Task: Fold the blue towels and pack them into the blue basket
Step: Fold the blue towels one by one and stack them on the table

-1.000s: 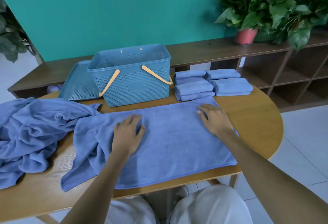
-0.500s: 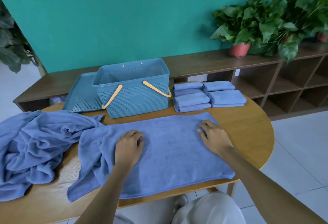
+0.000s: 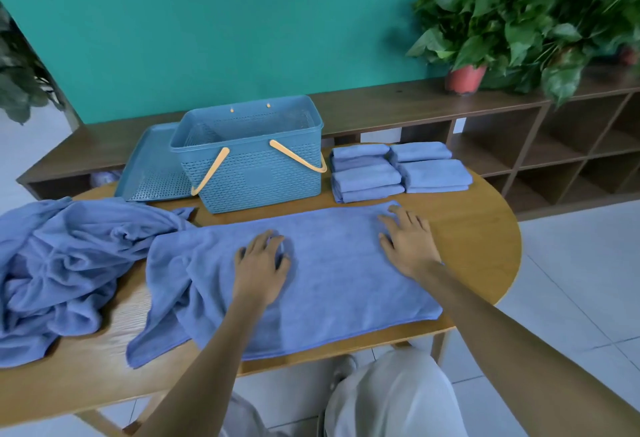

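Note:
A blue towel [image 3: 332,274] lies spread flat across the wooden table [image 3: 478,228], its left end rumpled. My left hand [image 3: 259,263] presses on the towel's middle, fingers slightly bent. My right hand [image 3: 408,239] rests flat near the towel's far right corner. Behind the towel stands the blue basket [image 3: 249,159] with two orange handles; I see nothing inside it. Several folded blue towels [image 3: 398,170] sit stacked to the right of the basket. A heap of unfolded blue towels [image 3: 59,263] covers the table's left end.
The basket's blue lid [image 3: 152,170] leans against its left side. A low wooden shelf unit [image 3: 554,138] runs along the teal wall, with potted plants [image 3: 485,41] on it. White tile floor lies to the right of the table.
The camera tilted up and the view shifted a little. Both hands stay on the spread towel, the right one now flatter with fingers more spread.

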